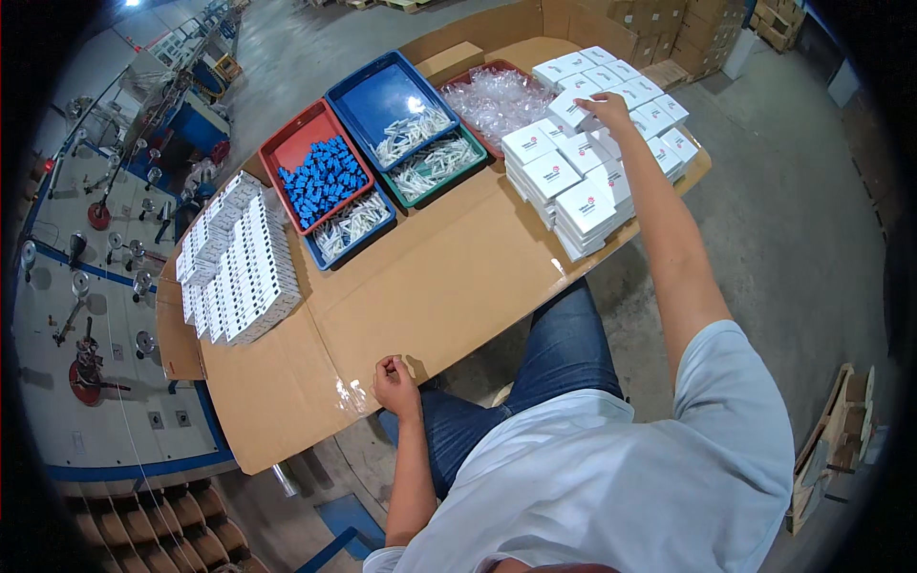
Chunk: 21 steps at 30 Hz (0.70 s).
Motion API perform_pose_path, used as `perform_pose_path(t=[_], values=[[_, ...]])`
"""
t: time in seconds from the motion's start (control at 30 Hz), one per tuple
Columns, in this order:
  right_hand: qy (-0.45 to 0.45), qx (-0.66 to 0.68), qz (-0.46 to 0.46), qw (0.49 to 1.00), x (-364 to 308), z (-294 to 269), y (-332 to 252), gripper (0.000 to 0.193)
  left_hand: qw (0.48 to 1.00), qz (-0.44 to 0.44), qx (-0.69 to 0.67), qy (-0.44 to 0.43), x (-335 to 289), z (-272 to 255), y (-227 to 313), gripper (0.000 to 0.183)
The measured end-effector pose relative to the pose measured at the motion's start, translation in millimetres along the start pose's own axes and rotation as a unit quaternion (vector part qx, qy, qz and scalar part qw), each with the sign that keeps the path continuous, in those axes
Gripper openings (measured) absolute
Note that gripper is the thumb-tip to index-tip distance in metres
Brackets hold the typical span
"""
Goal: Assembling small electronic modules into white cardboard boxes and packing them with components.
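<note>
My right hand (607, 109) reaches out to the stacks at the far right of the table, its thumb and fingers closed on the edge of a small white box (568, 108). That box sits tilted above its neighbours. Around it stand piles of the same flat white boxes (586, 202), each with a small red mark and dark print on the lid. My left hand (395, 386) rests at the table's near edge, above my left thigh. Its fingers are curled in, and nothing shows in them.
A cardboard-covered table (420, 286) carries a red tray (287, 143) of blue parts and blue and green trays of white pieces. Clear plastic wrappings (497, 100) fill another red tray. White blocks with dark holes (244, 272) are stacked at the left. Machinery (105, 315) stands beyond.
</note>
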State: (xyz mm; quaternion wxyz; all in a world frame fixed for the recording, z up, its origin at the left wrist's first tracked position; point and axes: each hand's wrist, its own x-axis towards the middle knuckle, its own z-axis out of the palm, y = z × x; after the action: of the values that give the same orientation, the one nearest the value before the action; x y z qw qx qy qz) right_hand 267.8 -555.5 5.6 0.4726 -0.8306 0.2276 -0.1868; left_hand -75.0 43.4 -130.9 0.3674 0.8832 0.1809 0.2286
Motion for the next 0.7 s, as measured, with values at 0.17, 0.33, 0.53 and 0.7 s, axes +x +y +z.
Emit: perform_pose_path(t=[0.17, 0.33, 0.53, 0.7], values=[[-0.018, 0.075, -0.002, 0.997, -65, -27, -51, 0.061, 0.983, -0.115, -0.131, -0.055, 0, -13, 13, 0.018], [-0.195, 0.261, -0.105, 0.940, -158, -38, -72, 0.033, 0.929, -0.151, -0.332, -0.067, 9, -3, 28, 0.026], [-0.315, 0.339, -0.041, 0.886, -294, -12, -83, 0.027, 0.735, -0.196, -0.510, -0.402, 4, -5, 158, 0.053], [-0.397, 0.321, 0.003, 0.860, -375, 34, -77, 0.027, 0.625, -0.237, -0.568, -0.480, -5, 1, 189, 0.068]])
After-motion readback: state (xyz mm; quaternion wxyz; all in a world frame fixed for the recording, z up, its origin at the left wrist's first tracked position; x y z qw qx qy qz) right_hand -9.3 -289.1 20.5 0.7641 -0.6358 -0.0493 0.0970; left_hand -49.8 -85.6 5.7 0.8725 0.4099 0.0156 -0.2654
